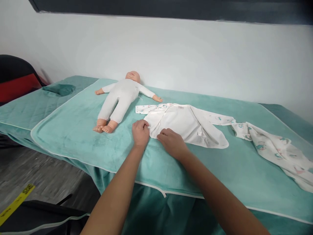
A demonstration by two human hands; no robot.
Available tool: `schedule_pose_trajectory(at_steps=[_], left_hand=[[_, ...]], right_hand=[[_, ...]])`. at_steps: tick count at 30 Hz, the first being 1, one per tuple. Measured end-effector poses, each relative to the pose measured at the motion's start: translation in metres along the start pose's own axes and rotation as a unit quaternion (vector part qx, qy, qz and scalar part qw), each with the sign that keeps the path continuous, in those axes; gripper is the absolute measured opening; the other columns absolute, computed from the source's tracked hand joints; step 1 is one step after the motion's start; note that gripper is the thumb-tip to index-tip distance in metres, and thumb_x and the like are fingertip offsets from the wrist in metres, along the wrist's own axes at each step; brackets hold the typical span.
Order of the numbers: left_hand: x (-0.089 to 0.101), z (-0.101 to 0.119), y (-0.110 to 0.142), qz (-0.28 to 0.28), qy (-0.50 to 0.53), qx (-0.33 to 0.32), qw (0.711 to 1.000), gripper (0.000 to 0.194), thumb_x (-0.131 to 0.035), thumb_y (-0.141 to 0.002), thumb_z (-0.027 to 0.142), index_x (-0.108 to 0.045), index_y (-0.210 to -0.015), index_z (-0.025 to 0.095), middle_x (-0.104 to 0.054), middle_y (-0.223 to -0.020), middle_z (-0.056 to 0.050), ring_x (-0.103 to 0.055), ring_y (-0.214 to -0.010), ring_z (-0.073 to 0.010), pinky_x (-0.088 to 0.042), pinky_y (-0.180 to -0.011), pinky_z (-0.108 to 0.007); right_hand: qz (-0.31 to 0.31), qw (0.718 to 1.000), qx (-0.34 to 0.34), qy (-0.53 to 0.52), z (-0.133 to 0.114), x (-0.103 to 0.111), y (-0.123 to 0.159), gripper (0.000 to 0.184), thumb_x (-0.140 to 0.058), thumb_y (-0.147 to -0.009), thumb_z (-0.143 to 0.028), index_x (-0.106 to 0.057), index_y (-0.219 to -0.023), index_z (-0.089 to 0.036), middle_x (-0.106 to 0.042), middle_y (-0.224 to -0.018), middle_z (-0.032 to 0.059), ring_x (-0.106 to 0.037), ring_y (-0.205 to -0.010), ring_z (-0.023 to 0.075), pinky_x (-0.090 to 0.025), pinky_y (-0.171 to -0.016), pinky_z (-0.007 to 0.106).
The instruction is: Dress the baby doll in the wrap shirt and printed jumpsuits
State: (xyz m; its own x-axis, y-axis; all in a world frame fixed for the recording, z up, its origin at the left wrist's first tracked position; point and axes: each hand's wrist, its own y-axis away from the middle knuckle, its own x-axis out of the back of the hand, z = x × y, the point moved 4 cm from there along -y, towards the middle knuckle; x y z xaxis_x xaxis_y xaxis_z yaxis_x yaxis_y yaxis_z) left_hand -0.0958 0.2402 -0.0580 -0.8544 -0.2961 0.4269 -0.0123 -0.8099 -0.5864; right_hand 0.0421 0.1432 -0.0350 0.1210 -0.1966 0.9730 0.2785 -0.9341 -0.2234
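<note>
A white baby top [186, 122] with a small print on its sleeves lies spread on the teal blanket [73, 130]. My left hand [140, 132] is closed on the top's lower left corner. My right hand [172, 142] pinches the hem just to the right of it. A baby doll [119, 98] in a white suit lies on its back to the left of the top, head toward the wall.
A second printed white garment [276, 148] lies crumpled at the right of the blanket. A folded teal cloth [60, 88] sits at the back left. A dark chair with a red part [14, 81] stands at far left. The table's front edge [151, 187] is near me.
</note>
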Motion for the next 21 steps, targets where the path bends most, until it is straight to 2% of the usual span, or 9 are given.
schedule_pose_trajectory(at_steps=[7,12,15,17,19,21], left_hand=[[0.003,0.001,0.0,0.006,0.027,0.012,1.0,0.022,-0.045,-0.071,0.003,-0.055,-0.065,0.022,-0.063,-0.069,-0.002,-0.057,-0.072,-0.0197,-0.043,-0.073,-0.033],[0.005,0.0,0.0,0.015,0.04,0.029,0.999,0.022,-0.045,-0.071,0.003,-0.053,-0.063,0.022,-0.061,-0.067,-0.001,-0.057,-0.071,-0.019,-0.043,-0.072,-0.032],[0.005,0.0,0.0,0.015,0.046,0.034,0.998,0.023,-0.045,-0.071,0.003,-0.054,-0.063,0.023,-0.06,-0.066,0.0,-0.057,-0.071,-0.0186,-0.043,-0.071,-0.031],[0.005,0.0,0.0,0.014,0.045,0.035,0.998,0.023,-0.045,-0.07,0.003,-0.054,-0.064,0.023,-0.06,-0.066,0.0,-0.058,-0.071,-0.0184,-0.044,-0.071,-0.031],[0.004,0.0,0.0,0.012,0.042,0.036,0.998,0.023,-0.045,-0.07,0.002,-0.054,-0.064,0.023,-0.061,-0.067,0.0,-0.058,-0.072,-0.0183,-0.044,-0.072,-0.031],[0.004,0.0,-0.001,0.01,0.039,0.04,0.998,0.023,-0.044,-0.07,0.002,-0.054,-0.064,0.023,-0.062,-0.068,0.0,-0.059,-0.073,-0.0184,-0.045,-0.072,-0.031]], right_hand=[[-0.041,0.998,-0.009,-0.048,-0.003,0.0,0.003,0.023,-0.045,-0.102,-0.025,-0.066,-0.092,-0.022,-0.064,-0.099,0.0041,-0.057,-0.082,0.0153,-0.035,-0.066,0.028],[-0.031,0.989,-0.008,-0.145,0.004,0.003,-0.002,0.022,-0.048,-0.1,-0.026,-0.067,-0.091,-0.021,-0.065,-0.097,0.0027,-0.06,-0.086,0.0149,-0.041,-0.073,0.027],[0.007,0.986,-0.025,-0.163,0.032,0.003,-0.021,0.027,-0.044,-0.101,-0.03,-0.068,-0.094,-0.019,-0.068,-0.099,0.005,-0.06,-0.094,0.0173,-0.044,-0.086,0.029],[0.044,0.991,-0.068,-0.111,0.061,0.0,-0.039,0.031,-0.04,-0.101,-0.027,-0.067,-0.109,-0.015,-0.067,-0.114,0.0111,-0.057,-0.109,0.0221,-0.041,-0.099,0.035],[0.042,0.992,-0.093,-0.069,0.086,-0.009,-0.057,0.036,-0.037,-0.1,-0.023,-0.063,-0.122,-0.011,-0.062,-0.128,0.0166,-0.052,-0.12,0.0259,-0.038,-0.105,0.04],[0.025,0.995,-0.085,-0.056,0.101,-0.019,-0.073,0.038,-0.035,-0.1,-0.02,-0.061,-0.126,-0.008,-0.06,-0.133,0.018,-0.049,-0.126,0.0256,-0.035,-0.108,0.04]])
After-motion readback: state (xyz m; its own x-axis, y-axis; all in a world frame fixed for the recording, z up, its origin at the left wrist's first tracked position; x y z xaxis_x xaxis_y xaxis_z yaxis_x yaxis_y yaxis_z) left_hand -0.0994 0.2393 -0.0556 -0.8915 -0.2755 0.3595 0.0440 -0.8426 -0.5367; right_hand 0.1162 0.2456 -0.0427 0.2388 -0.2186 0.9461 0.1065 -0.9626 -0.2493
